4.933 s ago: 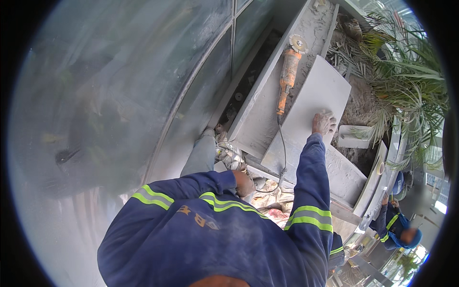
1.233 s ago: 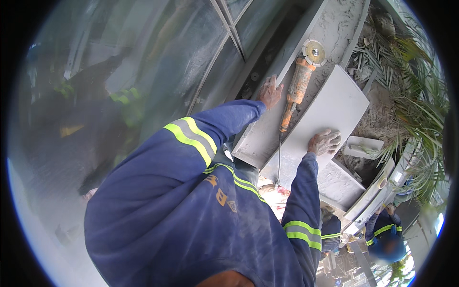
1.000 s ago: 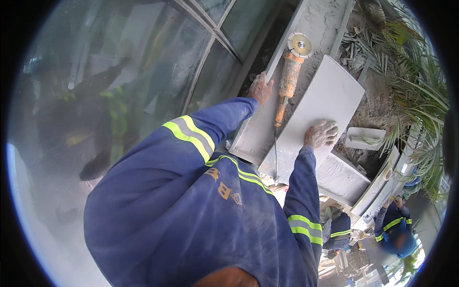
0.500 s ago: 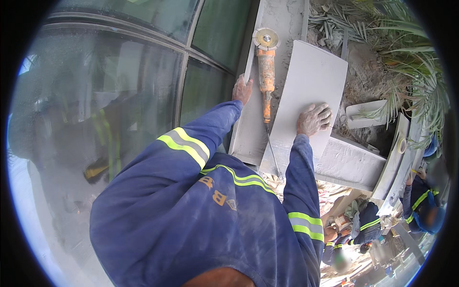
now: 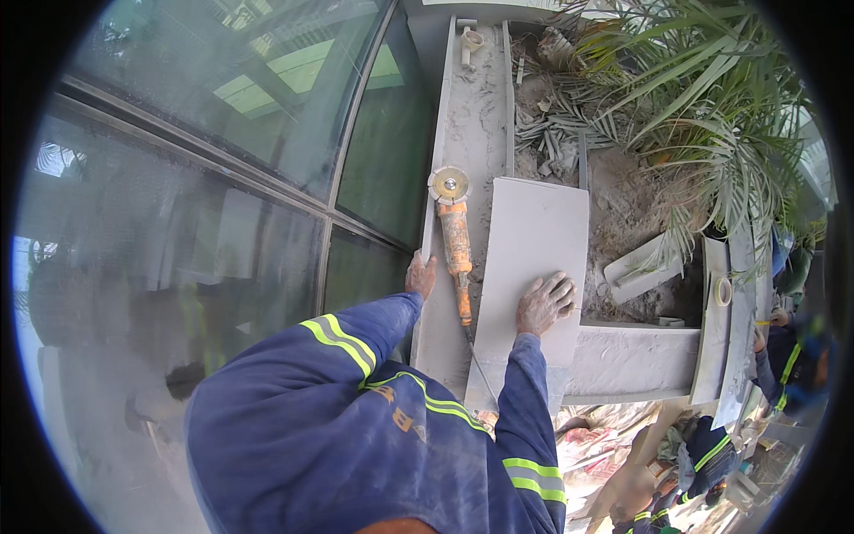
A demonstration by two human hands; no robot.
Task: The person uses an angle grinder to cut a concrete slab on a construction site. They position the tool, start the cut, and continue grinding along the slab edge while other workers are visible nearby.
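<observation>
My right hand (image 5: 544,303) lies flat on a smooth light-grey board (image 5: 538,222), its fingers spread. The board rests slantwise across the corner of a dusty grey planter ledge (image 5: 485,98). At the window side, my left hand (image 5: 421,274) is closed over the ledge's raised edge, partly hiding its fingers. Between my hands an orange angle grinder (image 5: 456,240) lies on the ledge, its round segmented disc (image 5: 450,185) at the far end. Its cord (image 5: 480,369) runs back toward me beside the board. Neither hand touches the grinder.
Tall glass panes (image 5: 196,240) stand at my left. Palm fronds (image 5: 703,116) overhang the planter's soil at right. A pale pipe fitting (image 5: 470,44) sits at the ledge's far end. A tape roll (image 5: 722,291) lies on the right-hand strips. Other workers (image 5: 712,454) are at lower right.
The view has shifted, showing more of the ledge's far end and the palm. Both hands keep their places on the edge and the board; the grinder stays where it lay.
</observation>
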